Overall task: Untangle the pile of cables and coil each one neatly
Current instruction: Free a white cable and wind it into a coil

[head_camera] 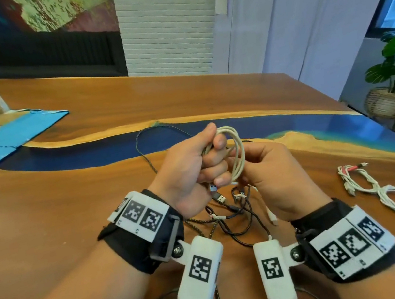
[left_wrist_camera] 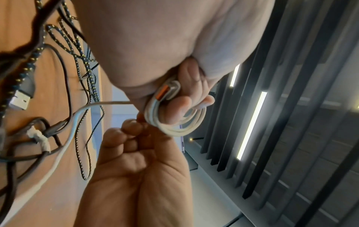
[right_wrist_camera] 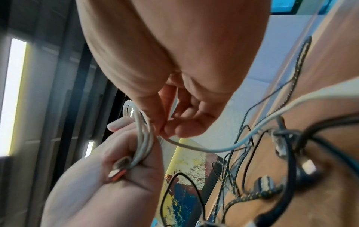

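A white cable [head_camera: 236, 153] sits looped in a small coil above the bench, its tail trailing to dark tangled cables [head_camera: 230, 217] below.

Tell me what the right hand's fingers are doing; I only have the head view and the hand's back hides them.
Observer: The right hand pinches the white round cable's loose tail beside the coil.
Operator: Where's the starting plug?
Observer: The orange-tipped plug is tucked under the left hand's fingers, against the coil.
Operator: Where does the tail lead?
Observer: Down onto the dark braided cables on the wooden table.
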Motion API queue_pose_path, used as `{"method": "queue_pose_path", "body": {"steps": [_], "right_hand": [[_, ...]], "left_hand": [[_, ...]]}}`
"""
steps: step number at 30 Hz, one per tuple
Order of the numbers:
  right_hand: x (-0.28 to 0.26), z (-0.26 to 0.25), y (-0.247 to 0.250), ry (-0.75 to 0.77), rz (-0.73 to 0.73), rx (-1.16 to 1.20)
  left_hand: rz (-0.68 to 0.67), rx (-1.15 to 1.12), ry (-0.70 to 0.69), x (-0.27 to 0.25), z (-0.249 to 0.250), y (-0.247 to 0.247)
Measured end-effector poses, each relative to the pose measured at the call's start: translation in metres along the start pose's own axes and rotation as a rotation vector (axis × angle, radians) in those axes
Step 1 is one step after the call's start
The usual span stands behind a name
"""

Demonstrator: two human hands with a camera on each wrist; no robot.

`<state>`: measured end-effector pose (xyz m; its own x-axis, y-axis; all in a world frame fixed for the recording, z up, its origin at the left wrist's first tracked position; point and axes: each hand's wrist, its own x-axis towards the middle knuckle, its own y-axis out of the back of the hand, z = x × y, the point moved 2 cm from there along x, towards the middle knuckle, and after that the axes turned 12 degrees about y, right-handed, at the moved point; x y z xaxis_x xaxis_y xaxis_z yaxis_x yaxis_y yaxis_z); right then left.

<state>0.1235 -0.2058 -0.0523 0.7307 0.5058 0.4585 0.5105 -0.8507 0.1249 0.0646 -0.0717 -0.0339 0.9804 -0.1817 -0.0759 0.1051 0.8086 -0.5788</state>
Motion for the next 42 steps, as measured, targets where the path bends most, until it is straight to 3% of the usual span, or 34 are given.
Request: {"method": "queue_pose_path", "body": {"steps": [5,8,11,17,20,24,34,36,39,42], "right_hand": [[-0.002,-0.004,-0.001,-0.133,0.023,0.303],[-0.003,-0.003,-0.002,-0.109,-0.015,0.191],[-0.003,-0.003,-0.005,-0.132,0.015,0.182],[-0.006,-0.014,-0.007,-0.227,-0.075,0.356],[-0.006,-0.011,-0.003,-0.168,-0.114,0.216],[-0.001,-0.011,0.004,-0.028,-0.012,-0.140],[0.000,-0.008,0.020,-0.062,0.188,-0.093],[0.002,-0.009,0.022,-0.094,0.209,0.024],[0.004,-0.014,0.022,-0.180,0.251,0.497],[0.004,-0.019,0.024,-0.208,0.201,0.547]], "left_hand": [[0.178,0.092,-0.109,0.004,0.003,0.008],[0.252,0.210,-0.141,0.008,0.001,0.013],[0.265,0.272,-0.139,0.008,0.000,0.013],[0.217,0.317,-0.125,0.008,0.000,0.014],[0.224,0.339,-0.112,0.008,0.000,0.015],[0.236,0.357,-0.125,0.009,0.000,0.021],[0.307,0.357,-0.166,0.013,-0.001,0.025],[0.329,0.348,-0.172,0.014,0.000,0.026],[0.338,0.351,-0.161,0.013,0.000,0.024],[0.340,0.324,-0.139,0.012,0.000,0.021]]}}
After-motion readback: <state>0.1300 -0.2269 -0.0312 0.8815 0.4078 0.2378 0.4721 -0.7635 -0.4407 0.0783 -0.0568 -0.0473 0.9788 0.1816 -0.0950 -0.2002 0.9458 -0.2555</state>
